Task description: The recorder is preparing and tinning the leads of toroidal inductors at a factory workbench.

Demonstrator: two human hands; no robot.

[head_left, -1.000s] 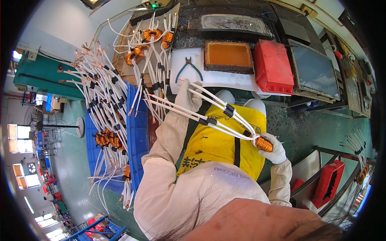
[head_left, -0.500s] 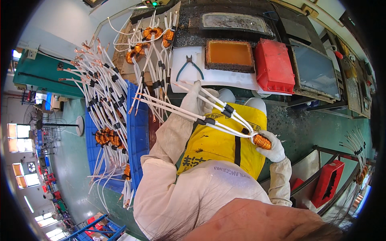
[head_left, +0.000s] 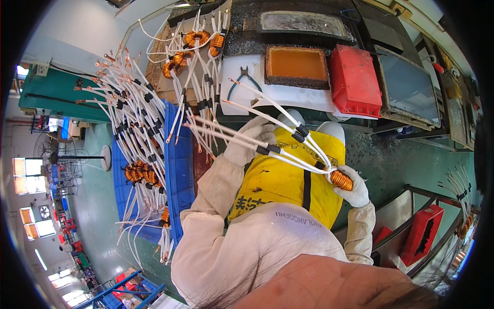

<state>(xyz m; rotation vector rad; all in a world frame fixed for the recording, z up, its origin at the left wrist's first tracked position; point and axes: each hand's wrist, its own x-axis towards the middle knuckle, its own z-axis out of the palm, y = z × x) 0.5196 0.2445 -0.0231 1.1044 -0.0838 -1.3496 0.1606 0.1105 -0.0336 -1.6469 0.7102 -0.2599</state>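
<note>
My gloved right hand (head_left: 355, 189) is closed around a toroidal coil (head_left: 341, 180) wound with copper wire, at the right of my lap. White-sleeved leads (head_left: 303, 165) with black bands and bare ends run from it up to the left, split into two pairs. My gloved left hand (head_left: 246, 144) is by the lower pair, which crosses in front of it; its fingers are loosely bent and apart. The upper pair reaches past that hand toward green-handled cutting pliers (head_left: 245, 77) on a white sheet (head_left: 236, 64). A yellow apron (head_left: 272, 180) lies beneath the coil.
Many similar coils (head_left: 139, 172) fill a blue crate (head_left: 177, 154) at left; others (head_left: 196, 39) lie on cardboard behind it. Ahead stand an amber-filled tray (head_left: 296, 64), a grey-surfaced tray (head_left: 303, 23) and a red bin (head_left: 355, 82). A metal-framed rack (head_left: 432, 193) is at right.
My left hand has drawn down, away from the upper pair of leads, and its fingers have bent. The upper leads have swung upward, apart from the lower ones. My right hand keeps the coil.
</note>
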